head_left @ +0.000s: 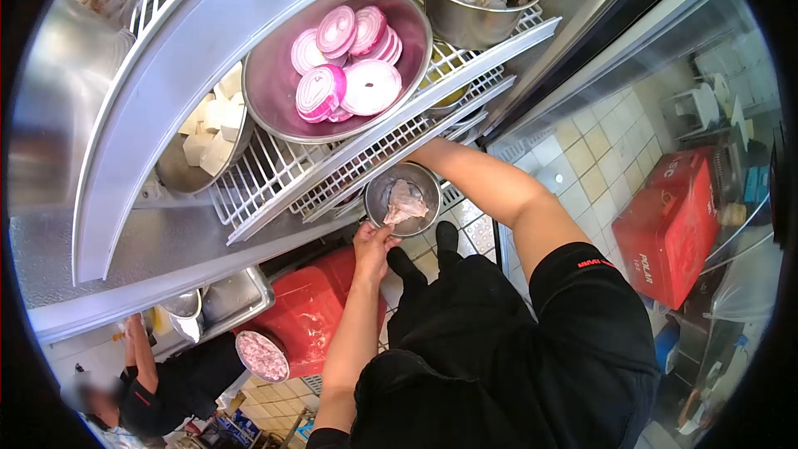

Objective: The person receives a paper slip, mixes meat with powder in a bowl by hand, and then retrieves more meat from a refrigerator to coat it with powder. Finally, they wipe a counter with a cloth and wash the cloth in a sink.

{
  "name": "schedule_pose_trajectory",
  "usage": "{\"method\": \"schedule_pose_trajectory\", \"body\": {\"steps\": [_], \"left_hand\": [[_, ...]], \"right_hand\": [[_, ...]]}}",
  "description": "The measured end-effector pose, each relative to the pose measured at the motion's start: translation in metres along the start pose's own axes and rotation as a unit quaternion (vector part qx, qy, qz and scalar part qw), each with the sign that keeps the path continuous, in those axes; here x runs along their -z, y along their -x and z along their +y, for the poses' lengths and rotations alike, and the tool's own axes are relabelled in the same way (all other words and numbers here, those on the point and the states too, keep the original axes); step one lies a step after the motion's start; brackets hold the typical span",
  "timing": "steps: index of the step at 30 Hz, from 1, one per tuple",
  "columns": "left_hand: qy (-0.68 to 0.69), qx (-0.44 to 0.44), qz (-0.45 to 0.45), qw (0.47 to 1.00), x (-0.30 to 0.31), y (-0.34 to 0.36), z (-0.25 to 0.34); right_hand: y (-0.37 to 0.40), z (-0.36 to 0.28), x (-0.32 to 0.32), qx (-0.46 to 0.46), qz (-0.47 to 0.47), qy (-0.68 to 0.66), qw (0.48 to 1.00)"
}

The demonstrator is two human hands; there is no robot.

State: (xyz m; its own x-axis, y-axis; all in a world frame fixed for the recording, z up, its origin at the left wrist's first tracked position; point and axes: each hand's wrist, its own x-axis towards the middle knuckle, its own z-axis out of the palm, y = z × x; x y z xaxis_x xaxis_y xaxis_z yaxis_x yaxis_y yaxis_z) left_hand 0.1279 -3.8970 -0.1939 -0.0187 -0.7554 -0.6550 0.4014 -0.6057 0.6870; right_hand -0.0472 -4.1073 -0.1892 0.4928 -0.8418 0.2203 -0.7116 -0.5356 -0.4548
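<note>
My left hand (372, 247) grips the rim of a small metal bowl (435, 214), its fingers closed on the near left edge. A piece of raw, pale pink meat (405, 202) lies in that bowl. My right forearm (486, 183) reaches into the refrigerator below the wire shelves; the shelf edges hide the hand and its fingers. Above the small bowl, a large metal bowl (274, 96) of sliced red onions (373, 86) stands on the upper wire shelf (287, 168).
A bowl of white cubes (218, 125) and a metal pot (470, 23) of pale food flank the onions. Behind me are a red cooler (673, 224) and tiled floor. At lower left, a co-worker (170, 387) is near a bowl of pink meat (263, 357) and a red bin (312, 316).
</note>
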Motion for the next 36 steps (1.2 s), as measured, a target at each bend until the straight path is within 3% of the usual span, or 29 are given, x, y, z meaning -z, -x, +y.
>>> {"method": "schedule_pose_trajectory", "body": {"steps": [18,21,22,23,25,26,27,28,29,30,31,33,34,36], "left_hand": [[0.031,-0.008,0.004,0.999,-0.007,-0.010,0.007],[0.025,-0.010,0.013,1.000,-0.012,-0.011,0.006],[0.030,-0.012,0.010,0.999,-0.011,-0.014,0.003],[0.034,-0.015,0.006,0.999,-0.010,-0.016,0.001],[0.035,-0.015,0.004,0.999,-0.009,-0.018,-0.001],[0.034,-0.014,0.004,0.999,-0.009,-0.019,-0.003],[0.036,-0.013,0.003,0.999,-0.008,-0.020,-0.004],[0.026,-0.018,0.005,1.000,-0.007,-0.021,-0.007],[0.015,-0.022,0.007,1.000,-0.005,-0.022,-0.008],[0.014,-0.026,-0.003,1.000,-0.003,-0.022,-0.008],[0.016,-0.021,-0.003,1.000,-0.002,-0.021,-0.008],[-0.006,-0.023,-0.025,0.999,0.001,-0.019,-0.009],[-0.014,-0.023,-0.033,0.999,0.003,-0.016,-0.008],[-0.018,-0.020,-0.035,0.999,0.004,-0.009,-0.007]], "right_hand": [[0.029,0.031,0.003,-0.044,0.017,-0.134,0.990],[0.038,0.017,-0.006,-0.086,0.064,-0.208,0.972],[0.038,0.007,-0.011,-0.110,0.138,-0.269,0.947],[0.040,-0.001,-0.015,-0.110,0.137,-0.268,0.947],[0.043,-0.016,-0.020,-0.177,0.243,-0.158,0.940],[0.042,-0.024,-0.022,-0.256,0.254,-0.248,0.899],[0.046,-0.032,-0.022,-0.257,0.253,-0.246,0.900],[0.051,-0.041,-0.019,-0.316,0.292,-0.415,0.802],[0.057,-0.053,-0.013,-0.362,0.319,-0.565,0.669],[0.063,-0.079,0.016,-0.402,0.319,-0.556,0.654],[0.070,-0.079,0.012,-0.344,0.332,-0.578,0.662],[0.103,-0.080,0.011,-0.382,0.249,-0.667,0.588],[0.113,-0.079,0.011,-0.388,0.244,-0.665,0.590],[0.129,-0.078,0.009,-0.334,0.241,-0.710,0.571]]}}
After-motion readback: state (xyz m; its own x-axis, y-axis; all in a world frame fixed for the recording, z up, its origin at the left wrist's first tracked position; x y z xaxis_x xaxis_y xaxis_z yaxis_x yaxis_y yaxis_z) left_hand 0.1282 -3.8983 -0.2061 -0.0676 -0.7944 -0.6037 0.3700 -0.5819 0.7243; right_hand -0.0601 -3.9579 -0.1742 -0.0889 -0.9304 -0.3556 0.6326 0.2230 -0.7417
